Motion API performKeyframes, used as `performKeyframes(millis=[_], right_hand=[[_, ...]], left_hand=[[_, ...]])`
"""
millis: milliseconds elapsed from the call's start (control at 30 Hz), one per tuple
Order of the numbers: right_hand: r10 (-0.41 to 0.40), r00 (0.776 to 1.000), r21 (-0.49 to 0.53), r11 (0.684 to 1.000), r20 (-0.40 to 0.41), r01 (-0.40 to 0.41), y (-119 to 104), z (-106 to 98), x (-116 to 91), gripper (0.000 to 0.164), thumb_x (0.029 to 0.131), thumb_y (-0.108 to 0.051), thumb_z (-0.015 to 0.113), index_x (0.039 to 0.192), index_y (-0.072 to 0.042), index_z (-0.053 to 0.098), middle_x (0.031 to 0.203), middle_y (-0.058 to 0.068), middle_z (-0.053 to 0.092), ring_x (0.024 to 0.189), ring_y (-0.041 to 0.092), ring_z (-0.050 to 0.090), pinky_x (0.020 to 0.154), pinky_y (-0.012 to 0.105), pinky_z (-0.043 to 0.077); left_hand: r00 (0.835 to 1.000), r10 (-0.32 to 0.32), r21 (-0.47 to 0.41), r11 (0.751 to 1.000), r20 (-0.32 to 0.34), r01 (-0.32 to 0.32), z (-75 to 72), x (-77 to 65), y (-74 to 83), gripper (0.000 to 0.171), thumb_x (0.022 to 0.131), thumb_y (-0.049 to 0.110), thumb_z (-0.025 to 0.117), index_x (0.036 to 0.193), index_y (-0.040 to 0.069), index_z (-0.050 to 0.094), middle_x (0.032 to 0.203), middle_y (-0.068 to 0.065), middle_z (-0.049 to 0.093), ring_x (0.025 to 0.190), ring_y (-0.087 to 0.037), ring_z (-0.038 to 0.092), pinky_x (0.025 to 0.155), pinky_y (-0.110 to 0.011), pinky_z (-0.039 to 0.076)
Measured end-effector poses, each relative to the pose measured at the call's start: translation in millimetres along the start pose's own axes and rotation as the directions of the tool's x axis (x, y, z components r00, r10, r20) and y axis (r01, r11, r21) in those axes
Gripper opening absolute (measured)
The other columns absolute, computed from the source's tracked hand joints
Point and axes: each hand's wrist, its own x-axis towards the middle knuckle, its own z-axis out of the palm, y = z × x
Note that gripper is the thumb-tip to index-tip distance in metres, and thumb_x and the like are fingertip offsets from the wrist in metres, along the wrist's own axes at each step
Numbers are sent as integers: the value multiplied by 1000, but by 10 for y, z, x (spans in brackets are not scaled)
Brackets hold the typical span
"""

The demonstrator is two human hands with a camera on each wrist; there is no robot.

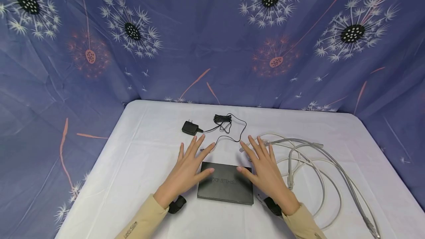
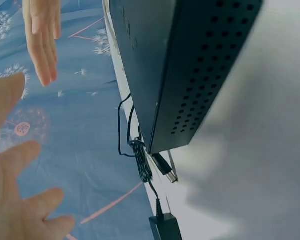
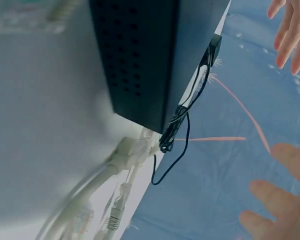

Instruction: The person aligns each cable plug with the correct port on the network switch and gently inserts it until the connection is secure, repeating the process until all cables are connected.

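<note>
A flat black TP-LINK network box point(image 1: 225, 191) lies on the white table between my hands. My left hand point(image 1: 186, 170) is over its left side, fingers spread and holding nothing. On the other side, my right hand point(image 1: 267, 172) is spread the same way, its thumb overlapping the box's right top corner in the head view. Rows of vent holes show on the box's side wall point(image 2: 205, 80) in the left wrist view. Beyond my fingertips lies a black power adapter point(image 1: 190, 128) with its thin cord point(image 1: 222, 119) bundled. The cord's barrel plug point(image 2: 166, 169) appears near the box.
Loose network cables, one grey point(image 1: 348, 183) and others whitish point(image 1: 339, 196), loop across the table right of my right hand. A clear-ended connector point(image 1: 290, 183) lies near that wrist. Behind the table point(image 1: 132, 180) hangs a blue dandelion-print cloth point(image 1: 206, 40).
</note>
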Motion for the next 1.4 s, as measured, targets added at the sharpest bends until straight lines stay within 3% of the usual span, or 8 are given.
performKeyframes(millis=[333, 700, 1067, 1400], right_hand=[[-3, 998, 90, 996, 69, -3, 17, -12, -131, 77, 87, -52, 61, 150, -18, 33, 154, 15, 25, 142, 35, 14, 107, 61, 6], [4, 985, 177, 984, 171, -35, 43, 0, -273, 85, 83, -48, 67, 152, -18, 27, 158, 9, 15, 139, 41, 18, 102, 66, 13], [-10, 974, 219, 975, 225, -40, 55, 18, -383, 94, 79, -49, 72, 154, -22, 22, 157, 12, 16, 138, 42, 19, 101, 67, 15], [-41, 959, 266, 963, 279, -37, 70, 39, -459, 104, 71, -54, 75, 153, -14, 25, 156, 18, 16, 138, 44, 19, 101, 67, 15]], left_hand=[[994, 29, -72, 997, 102, -22, -63, -121, -42, 75, 88, 47, 63, 151, 27, 29, 159, -4, 7, 144, -24, 1, 105, -64, 2], [976, 43, -115, 993, 216, -18, -92, -216, -102, 82, 84, 49, 66, 152, 25, 27, 159, -9, 7, 141, -31, 17, 102, -69, 9], [951, 28, -119, 993, 307, 9, -119, -248, -120, 90, 79, 51, 71, 152, 28, 25, 158, -9, 11, 142, -38, 8, 102, -69, 6], [921, 33, -181, 983, 388, 41, -36, -255, -129, 95, 74, 49, 76, 152, 23, 28, 158, -13, 10, 142, -40, 5, 101, -70, 4]])
